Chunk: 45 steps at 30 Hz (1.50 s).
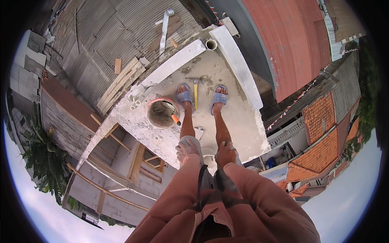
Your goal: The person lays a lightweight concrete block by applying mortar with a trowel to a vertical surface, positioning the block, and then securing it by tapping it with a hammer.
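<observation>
My left hand (187, 152) lies over my left knee, its fingers apart and pale with dust. On my right knee rests my right hand (226, 154), fingers spread over the cloth; neither hand holds anything. My feet, in blue slide sandals (184, 96), stand on a rough concrete slab (233, 125). Between them lies a hammer (195, 94) with a yellow handle. To the left of my left leg is a reddish bucket (150, 120) with grey mortar (160, 113) in it. A tool with an orange handle (176, 120) leans over the bucket's right side.
Low white walls (178, 60) edge the slab's far side, meeting near an upright pipe (211, 44). Corrugated roofing (109, 36) lies beyond at left, a red roof (289, 44) at right. Below the slab's left edge, an unfinished room shows wooden frames (137, 162).
</observation>
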Motion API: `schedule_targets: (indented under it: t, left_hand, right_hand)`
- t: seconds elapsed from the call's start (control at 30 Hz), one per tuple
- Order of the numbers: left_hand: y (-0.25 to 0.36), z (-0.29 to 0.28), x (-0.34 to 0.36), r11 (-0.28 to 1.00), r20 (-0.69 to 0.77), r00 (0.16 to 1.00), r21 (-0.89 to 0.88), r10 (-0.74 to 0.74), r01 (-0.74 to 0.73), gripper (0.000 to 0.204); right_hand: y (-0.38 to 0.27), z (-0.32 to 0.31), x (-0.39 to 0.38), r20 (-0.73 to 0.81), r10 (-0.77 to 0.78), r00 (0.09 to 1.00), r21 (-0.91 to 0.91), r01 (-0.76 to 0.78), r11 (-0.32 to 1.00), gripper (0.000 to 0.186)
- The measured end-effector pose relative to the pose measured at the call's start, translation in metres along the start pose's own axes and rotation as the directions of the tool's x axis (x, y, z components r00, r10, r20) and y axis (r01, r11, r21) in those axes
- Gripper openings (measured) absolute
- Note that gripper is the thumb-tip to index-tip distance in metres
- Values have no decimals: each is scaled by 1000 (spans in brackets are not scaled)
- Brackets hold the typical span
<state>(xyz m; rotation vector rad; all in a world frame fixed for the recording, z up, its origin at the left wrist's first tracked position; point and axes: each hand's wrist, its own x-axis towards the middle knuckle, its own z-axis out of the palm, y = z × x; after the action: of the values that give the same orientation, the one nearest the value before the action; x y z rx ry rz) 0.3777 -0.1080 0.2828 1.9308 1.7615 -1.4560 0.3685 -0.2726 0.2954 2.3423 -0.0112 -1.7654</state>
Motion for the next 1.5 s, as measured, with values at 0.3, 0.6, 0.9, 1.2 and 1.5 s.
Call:
schedule_targets:
  t: [0.3,0.6,0.9,1.2,1.5]
  left_hand:
    - [-2,1,5,998,-53,998,51,-23,26,60]
    - [1,-6,13,1000,-60,998,10,-28,28,55]
    - [5,-28,13,999,59,998,40,-27,25,60]
    - [9,-20,24,996,8,996,-18,-92,92,53]
    - [13,-17,34,996,-58,997,-73,-54,50,47]
  right_hand:
    - [-21,22,0,102,23,995,-53,-17,998,88]
    - [-29,27,4,108,13,994,-69,-6,998,89]
    - [-37,18,3,137,19,990,-132,-1,991,90]
    - [-40,17,6,144,24,989,-156,-1,988,92]
    - [-37,-12,7,149,1,989,-77,11,997,97]
